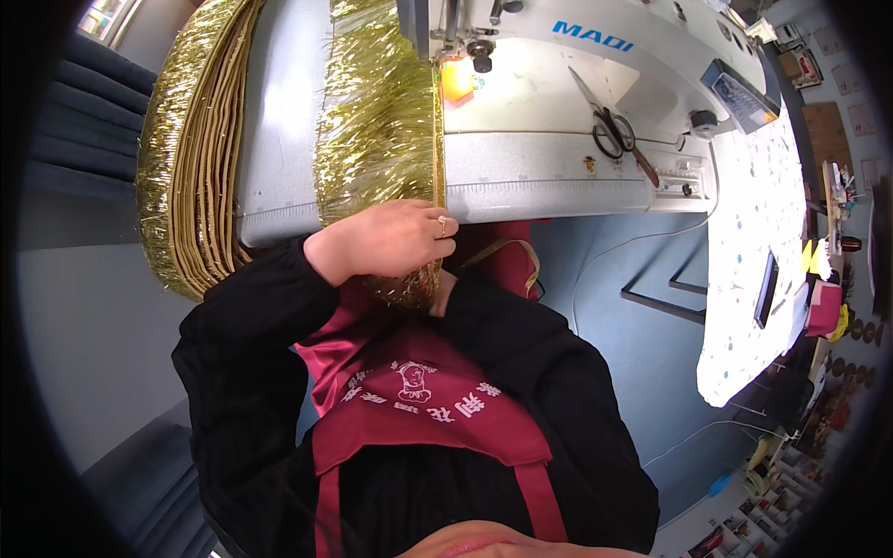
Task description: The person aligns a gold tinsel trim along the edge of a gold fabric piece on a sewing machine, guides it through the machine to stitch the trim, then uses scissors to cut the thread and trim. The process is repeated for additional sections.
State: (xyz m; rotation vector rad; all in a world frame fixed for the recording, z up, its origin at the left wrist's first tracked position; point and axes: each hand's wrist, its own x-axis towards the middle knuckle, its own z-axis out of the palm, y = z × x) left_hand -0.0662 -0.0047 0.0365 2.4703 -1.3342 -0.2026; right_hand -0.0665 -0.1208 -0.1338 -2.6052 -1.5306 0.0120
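The left hand (391, 240) lies at the front edge of the white sewing table (549, 177), with its fingers curled over the gold tinsel fringe (377, 139). The fringe comes from under the needle of the white sewing machine (595, 56), runs over the table edge and hangs down below the hand, so the hand is closed on it there. A ring shows on one finger.

The right hand (445, 290) is mostly hidden under the left hand and behind the hanging fringe. Only a small part of it shows, so I cannot tell if its fingers are together or apart; it seems to touch the fringe from below.

On the left end of the table a big stack of the same gold fringe (191, 149) hangs over the side. A pair of black scissors (612, 126) lies on the machine bed, well apart from the hands. The person wears black sleeves and a dark red apron (419, 400).
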